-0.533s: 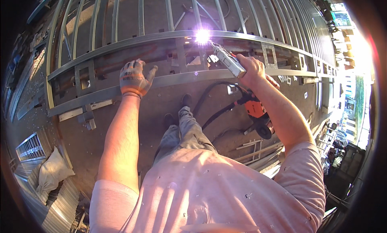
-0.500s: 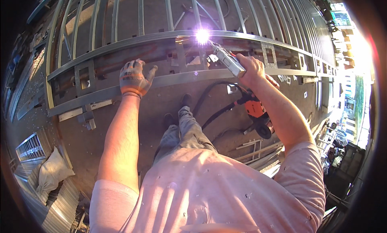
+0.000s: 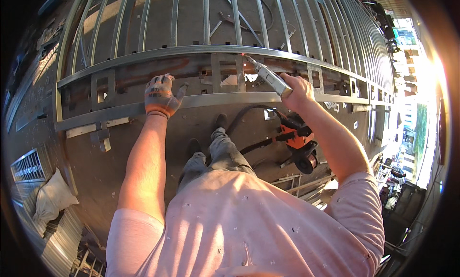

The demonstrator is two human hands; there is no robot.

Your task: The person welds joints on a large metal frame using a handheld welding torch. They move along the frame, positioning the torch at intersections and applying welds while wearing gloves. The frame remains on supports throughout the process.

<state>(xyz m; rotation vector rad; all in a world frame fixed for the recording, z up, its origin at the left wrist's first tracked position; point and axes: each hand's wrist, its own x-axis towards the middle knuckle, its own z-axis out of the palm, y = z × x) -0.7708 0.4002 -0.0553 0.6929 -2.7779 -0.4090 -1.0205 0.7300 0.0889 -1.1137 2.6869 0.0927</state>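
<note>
My right hand [image 3: 298, 92] is closed around the rear end of a pale, boxy welding gun [image 3: 272, 80]. Its thin nozzle points up and left to the inner rail of a metal bar frame [image 3: 191, 50]. A small red glow [image 3: 243, 54] shows at that rail, close to the nozzle tip. On the left, my left hand [image 3: 162, 96], in a grey and orange work glove, rests over the frame's near rail [image 3: 211, 100]. Its thumb is spread away from the fingers, and I see nothing held in it.
Below my right forearm stands an orange machine [image 3: 298, 137] with a dark reel and black hose [image 3: 239, 121]. Parallel bars [image 3: 175, 23] run away from me. A white sack [image 3: 52, 195] lies at lower left. My feet are on the floor under the near rail.
The bright arc and sparks at the nozzle have gone out, leaving a small red glow. My right hand still holds the gun, and the left hand stays at the near rail. The view has shifted slightly.
</note>
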